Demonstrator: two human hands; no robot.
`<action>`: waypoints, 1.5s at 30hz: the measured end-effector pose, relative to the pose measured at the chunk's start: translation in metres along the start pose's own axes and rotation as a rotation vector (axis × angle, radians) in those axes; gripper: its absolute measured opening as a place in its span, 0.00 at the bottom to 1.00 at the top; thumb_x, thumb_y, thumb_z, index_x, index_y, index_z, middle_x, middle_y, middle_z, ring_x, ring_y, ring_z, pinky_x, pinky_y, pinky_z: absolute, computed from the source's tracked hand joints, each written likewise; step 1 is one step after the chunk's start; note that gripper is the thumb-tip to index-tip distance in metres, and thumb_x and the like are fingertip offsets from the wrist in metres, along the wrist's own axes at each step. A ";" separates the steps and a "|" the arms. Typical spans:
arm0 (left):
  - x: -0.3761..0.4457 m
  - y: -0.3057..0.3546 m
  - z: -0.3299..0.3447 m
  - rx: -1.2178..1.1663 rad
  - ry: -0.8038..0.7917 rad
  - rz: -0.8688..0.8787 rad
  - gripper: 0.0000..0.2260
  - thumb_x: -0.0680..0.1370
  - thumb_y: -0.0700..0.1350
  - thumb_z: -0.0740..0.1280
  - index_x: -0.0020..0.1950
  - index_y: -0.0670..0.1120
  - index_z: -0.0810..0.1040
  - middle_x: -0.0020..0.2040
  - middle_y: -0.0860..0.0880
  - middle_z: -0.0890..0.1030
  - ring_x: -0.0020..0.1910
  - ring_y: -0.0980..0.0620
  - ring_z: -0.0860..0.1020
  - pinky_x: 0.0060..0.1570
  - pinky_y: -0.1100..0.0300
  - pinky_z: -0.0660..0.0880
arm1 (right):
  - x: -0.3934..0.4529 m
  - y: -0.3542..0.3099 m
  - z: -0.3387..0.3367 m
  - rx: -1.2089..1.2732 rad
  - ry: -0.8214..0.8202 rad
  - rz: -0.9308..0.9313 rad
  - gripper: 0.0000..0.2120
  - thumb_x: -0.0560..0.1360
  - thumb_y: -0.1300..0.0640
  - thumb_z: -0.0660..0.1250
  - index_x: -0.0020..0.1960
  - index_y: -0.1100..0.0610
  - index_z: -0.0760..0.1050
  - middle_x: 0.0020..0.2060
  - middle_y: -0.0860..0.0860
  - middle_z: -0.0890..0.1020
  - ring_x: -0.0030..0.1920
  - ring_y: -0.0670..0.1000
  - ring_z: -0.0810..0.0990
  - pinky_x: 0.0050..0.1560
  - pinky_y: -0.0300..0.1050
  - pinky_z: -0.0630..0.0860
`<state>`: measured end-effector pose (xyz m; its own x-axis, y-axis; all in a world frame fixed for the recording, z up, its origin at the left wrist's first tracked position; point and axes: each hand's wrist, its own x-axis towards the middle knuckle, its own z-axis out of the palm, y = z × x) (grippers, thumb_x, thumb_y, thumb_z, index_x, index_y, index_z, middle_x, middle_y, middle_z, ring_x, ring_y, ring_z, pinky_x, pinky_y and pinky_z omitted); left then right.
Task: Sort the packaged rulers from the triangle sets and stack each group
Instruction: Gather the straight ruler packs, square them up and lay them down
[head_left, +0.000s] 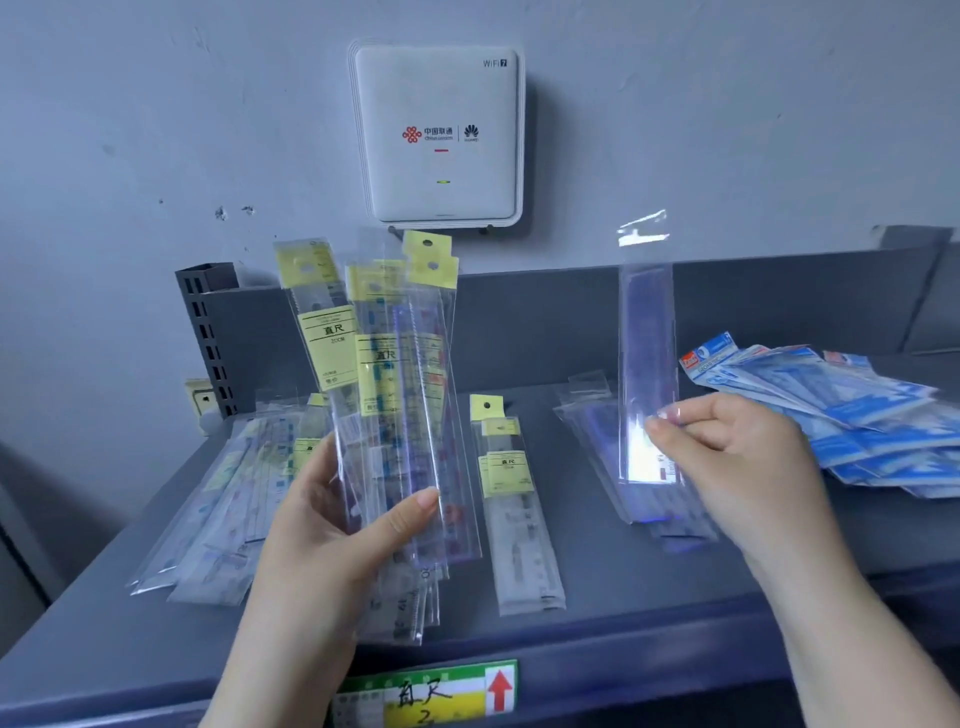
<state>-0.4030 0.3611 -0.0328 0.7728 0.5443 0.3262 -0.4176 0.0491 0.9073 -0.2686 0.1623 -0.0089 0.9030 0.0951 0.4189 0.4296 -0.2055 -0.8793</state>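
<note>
The shelf (649, 613) is a grey tray with a raised back wall; a router (439, 135) hangs on the wall above it. A label (431, 693) is fixed to the shelf's front edge.

Four groups lie on the shelf. The blue packs (852, 415), probably the triangle sets, are fanned out just beyond and right of the right hand (737, 457). A clear pile (613, 441) lies directly under that hand. A yellow-tagged pair (514, 509) lies between the two hands. A loose pile (228, 499) of yellow-tagged rulers lies left of the left hand (332, 545).

Step in hand, as judged: sorting rulers by pack type.

Left grip: thumb in front, fingers behind, curled round a bundle (389, 415) of yellow-tagged rulers held upright and slightly fanned.

Right grip: thumb and fingertips pinch one clear ruler (649, 374) near its lower end. The ruler stands upright above the clear pile, its top flap level with the shelf's back wall.

Next move, as judged: lower the clear ruler flat onto the clear pile, edges aligned, then release. The sleeve is glossy and thin; it may slide off the pile if laid askew.

The blue packs are not yet squared into a stack.
</note>
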 end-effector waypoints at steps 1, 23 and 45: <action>0.000 -0.001 0.000 0.014 -0.009 0.012 0.47 0.50 0.55 0.82 0.67 0.51 0.70 0.65 0.53 0.76 0.66 0.42 0.73 0.63 0.39 0.68 | 0.003 0.005 -0.005 -0.099 -0.020 0.007 0.05 0.71 0.57 0.71 0.38 0.56 0.77 0.31 0.47 0.82 0.35 0.49 0.79 0.32 0.38 0.70; -0.004 -0.001 0.000 0.129 -0.042 0.074 0.33 0.55 0.51 0.82 0.58 0.52 0.76 0.57 0.52 0.82 0.60 0.47 0.78 0.61 0.40 0.71 | -0.046 -0.035 0.066 0.123 -0.509 -0.071 0.05 0.71 0.53 0.71 0.46 0.49 0.78 0.35 0.44 0.84 0.36 0.39 0.81 0.40 0.31 0.76; -0.002 0.000 0.001 0.132 -0.058 0.053 0.41 0.52 0.58 0.82 0.62 0.51 0.75 0.61 0.49 0.80 0.61 0.37 0.76 0.63 0.36 0.68 | -0.003 0.012 -0.003 -0.684 -0.065 -0.129 0.12 0.70 0.56 0.71 0.53 0.57 0.78 0.38 0.47 0.73 0.39 0.51 0.72 0.39 0.42 0.66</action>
<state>-0.4044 0.3591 -0.0336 0.7796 0.4935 0.3855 -0.3947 -0.0907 0.9143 -0.2661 0.1566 -0.0204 0.8523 0.2138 0.4773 0.4548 -0.7536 -0.4746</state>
